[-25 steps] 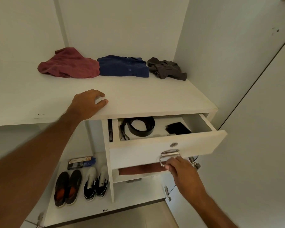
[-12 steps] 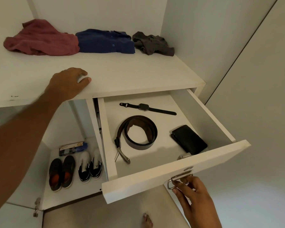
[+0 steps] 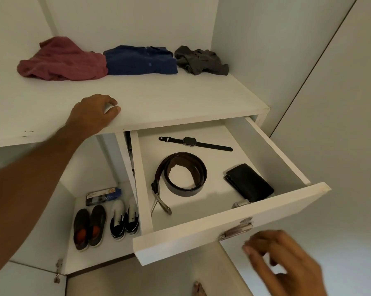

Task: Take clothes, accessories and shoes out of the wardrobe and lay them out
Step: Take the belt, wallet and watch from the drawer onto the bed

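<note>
From the head camera, the right hand (image 3: 285,261) is hovering just below and in front of the drawer (image 3: 233,223), fingers loosely curled, holding nothing and blurred with motion; the metal handle (image 3: 237,230) is sitting just up and to its left, apart from the fingertips. The left hand (image 3: 94,113) is resting palm-down on the edge of the shelf (image 3: 180,99), fingers spread, gripping nothing.

The drawer is standing pulled out, and its contents are lying up and to the left of the right hand, which looks the nearer of the two. The wallet (image 3: 249,182) is closest to that hand, its long axis running diagonally toward the drawer front. The coiled belt (image 3: 185,174) is lying further left, buckle trailing forward. The watch (image 3: 189,142) is stretched out flat at the back, strap running left to right.

Beyond the left hand, three garments are sitting on the shelf: red (image 3: 62,59), blue (image 3: 140,60), grey (image 3: 201,60). Below that forearm, two pairs of shoes (image 3: 106,224) are standing in the bottom compartment.
</note>
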Tool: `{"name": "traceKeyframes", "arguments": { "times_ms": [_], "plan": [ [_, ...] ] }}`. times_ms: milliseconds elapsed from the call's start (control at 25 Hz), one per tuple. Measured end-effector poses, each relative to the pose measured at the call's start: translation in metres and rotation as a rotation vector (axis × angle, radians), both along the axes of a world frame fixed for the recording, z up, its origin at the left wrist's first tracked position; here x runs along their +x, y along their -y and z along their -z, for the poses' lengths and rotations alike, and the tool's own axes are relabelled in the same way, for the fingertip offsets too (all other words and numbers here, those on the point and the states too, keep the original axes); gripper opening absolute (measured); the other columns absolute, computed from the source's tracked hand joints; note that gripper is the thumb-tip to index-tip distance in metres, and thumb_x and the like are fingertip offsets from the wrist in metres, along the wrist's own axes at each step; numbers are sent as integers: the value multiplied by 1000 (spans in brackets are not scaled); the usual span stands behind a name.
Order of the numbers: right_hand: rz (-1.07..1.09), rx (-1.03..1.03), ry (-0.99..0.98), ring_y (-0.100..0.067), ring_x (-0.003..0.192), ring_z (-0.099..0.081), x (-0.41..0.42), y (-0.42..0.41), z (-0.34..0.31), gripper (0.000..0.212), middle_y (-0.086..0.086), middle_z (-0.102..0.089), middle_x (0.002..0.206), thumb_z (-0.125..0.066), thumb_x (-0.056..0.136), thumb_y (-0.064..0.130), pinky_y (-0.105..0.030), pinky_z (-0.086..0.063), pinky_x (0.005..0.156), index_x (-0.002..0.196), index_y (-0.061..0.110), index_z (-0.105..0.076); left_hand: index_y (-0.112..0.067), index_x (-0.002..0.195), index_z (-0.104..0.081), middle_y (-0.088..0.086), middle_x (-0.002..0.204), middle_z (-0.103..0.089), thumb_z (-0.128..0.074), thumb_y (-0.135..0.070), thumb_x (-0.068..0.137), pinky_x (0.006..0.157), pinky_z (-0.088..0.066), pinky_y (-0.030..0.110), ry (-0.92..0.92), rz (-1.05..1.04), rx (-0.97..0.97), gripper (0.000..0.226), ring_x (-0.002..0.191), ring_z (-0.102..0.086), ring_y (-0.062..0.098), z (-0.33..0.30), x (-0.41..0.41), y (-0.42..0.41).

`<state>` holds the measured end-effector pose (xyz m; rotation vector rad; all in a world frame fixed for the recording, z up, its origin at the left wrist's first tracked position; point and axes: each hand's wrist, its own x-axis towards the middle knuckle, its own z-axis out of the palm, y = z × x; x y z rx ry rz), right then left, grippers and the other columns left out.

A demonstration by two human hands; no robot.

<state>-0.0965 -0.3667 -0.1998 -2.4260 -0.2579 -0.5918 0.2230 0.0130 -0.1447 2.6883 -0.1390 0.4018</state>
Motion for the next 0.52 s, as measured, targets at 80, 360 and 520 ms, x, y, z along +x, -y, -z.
{"name": "traceKeyframes", "arguments": {
  "times_ms": [80, 360, 520],
  "plan": [
    [-38, -6, 89, 1, 72, -57, 18, 10, -42, 8, 14, -66, 90, -67, 85, 32, -4, -38, 58, 77, 31, -68, -6, 118, -64, 14, 122, -65, -59, -25, 95, 100, -45, 41, 158, 39, -60, 31, 112, -59, 29, -7, -14, 18],
    [-150, -393, -358, 0, 77, -61, 162, 12, -91, 30, 12, -66, 98, -60, 87, 52, -20, -51, 71, 104, 29, -68, -18, 122, -60, 1, 110, -67, -67, -34, 88, 81, -55, 34, -196, 404, 195, 39, 95, -65, 17, 4, -68, 139],
    [-255, -558, -533, -19, 96, -61, 235, -36, -63, 49, -4, -66, 114, -65, 87, 49, -33, -51, 81, 126, 19, -59, -6, 114, -63, 8, 103, -67, -71, -31, 86, 61, -45, 23, -537, 320, 431, 39, 86, -63, 20, 29, -58, 155]
  ]
}}
